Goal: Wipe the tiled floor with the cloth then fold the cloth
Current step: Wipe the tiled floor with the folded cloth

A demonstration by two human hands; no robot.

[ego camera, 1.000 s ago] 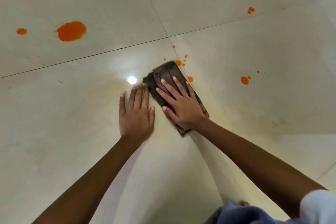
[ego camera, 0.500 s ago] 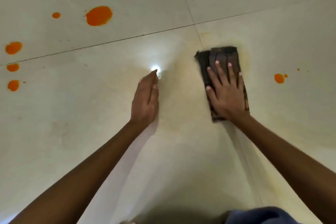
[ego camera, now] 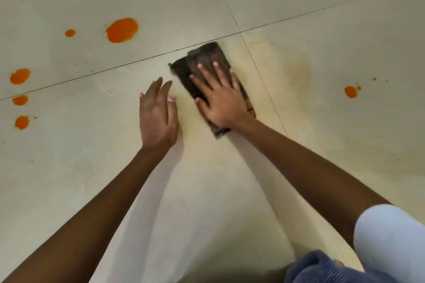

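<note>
While the straight-fingered right hand [ego camera: 223, 101] presses the cloth [ego camera: 207, 60] beside the grout line [ego camera: 92, 74], the left hand [ego camera: 158, 117] lies open alongside.

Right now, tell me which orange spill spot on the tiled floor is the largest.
The broad oval orange spot beyond the left hand, left of the dark brown folded cloth. All the rest are clearly smaller.

An indoor room, likely a home: large glossy cream floor tiles [ego camera: 322, 18] with thin grout lines [ego camera: 115, 68], spattered orange.
</note>
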